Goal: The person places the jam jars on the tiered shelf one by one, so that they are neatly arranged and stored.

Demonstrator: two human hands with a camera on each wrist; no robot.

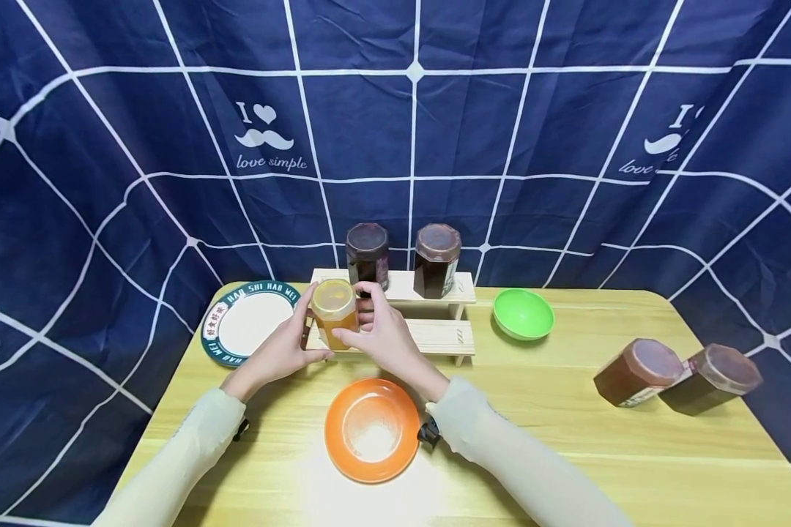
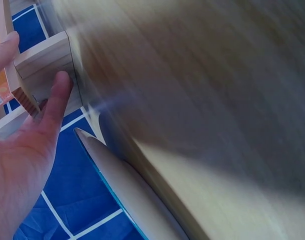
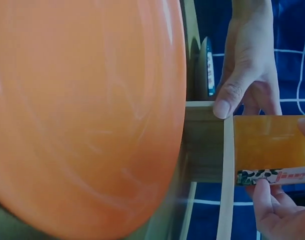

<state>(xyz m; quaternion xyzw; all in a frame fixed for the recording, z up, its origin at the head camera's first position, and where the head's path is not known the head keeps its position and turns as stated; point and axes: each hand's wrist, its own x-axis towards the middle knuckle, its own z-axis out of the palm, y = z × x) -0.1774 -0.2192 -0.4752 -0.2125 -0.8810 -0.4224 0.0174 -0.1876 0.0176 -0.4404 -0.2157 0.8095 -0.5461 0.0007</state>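
An amber jar (image 1: 336, 311) with a yellowish lid stands upright at the left end of the lower step of a two-tier wooden rack (image 1: 435, 335). My right hand (image 1: 389, 329) grips this jar, thumb on its front and fingers round its right side; the right wrist view shows its printed label (image 3: 277, 176). At the rack's left end, my left hand (image 1: 283, 344) holds the shelf edge, thumb low at the front and other fingers higher beside the jar. Two dark jars with lids, one (image 1: 368, 256) left and one (image 1: 437, 260) right, stand on the upper step.
A green-rimmed white plate (image 1: 253, 322) lies left of the rack, and an orange plate (image 1: 372, 430) lies in front. To the right are a green bowl (image 1: 524, 315), a reddish-brown jar (image 1: 638, 373) and a darker jar (image 1: 708, 380). A blue curtain (image 1: 468, 132) hangs behind the table.
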